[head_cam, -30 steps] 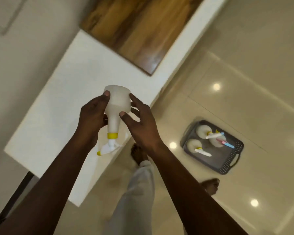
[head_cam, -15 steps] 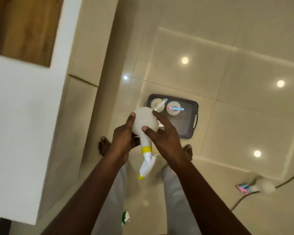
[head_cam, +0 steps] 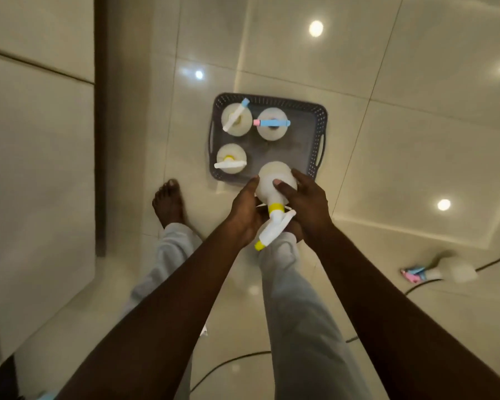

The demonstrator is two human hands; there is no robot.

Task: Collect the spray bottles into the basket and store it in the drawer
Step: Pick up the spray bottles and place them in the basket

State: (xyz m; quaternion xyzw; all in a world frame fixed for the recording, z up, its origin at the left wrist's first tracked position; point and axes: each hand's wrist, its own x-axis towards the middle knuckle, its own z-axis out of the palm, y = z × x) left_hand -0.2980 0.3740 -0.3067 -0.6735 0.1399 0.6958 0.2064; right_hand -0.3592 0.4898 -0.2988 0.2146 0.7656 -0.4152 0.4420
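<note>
I hold a white spray bottle (head_cam: 273,183) with a yellow collar and nozzle tip between both hands, its head pointing back at me. My left hand (head_cam: 244,210) grips its left side and my right hand (head_cam: 306,202) its right side. The bottle hangs over the near edge of a dark grey basket (head_cam: 315,134) on the floor. Three white spray bottles stand in the basket: one with a blue-tipped head (head_cam: 236,119), one with a blue and pink head (head_cam: 272,127), one with a yellow collar (head_cam: 231,161). Another spray bottle (head_cam: 445,272) lies on the floor at right.
Glossy cream floor tiles reflect ceiling lights. A white cabinet (head_cam: 38,168) with a dark gap rises along the left. A black cable (head_cam: 445,280) runs across the floor at right and near my legs. My bare left foot (head_cam: 168,203) is beside the basket.
I have turned from the white counter toward the floor. Both hands carried the yellow-collared bottle down and forward until it hangs over the basket's near edge.
</note>
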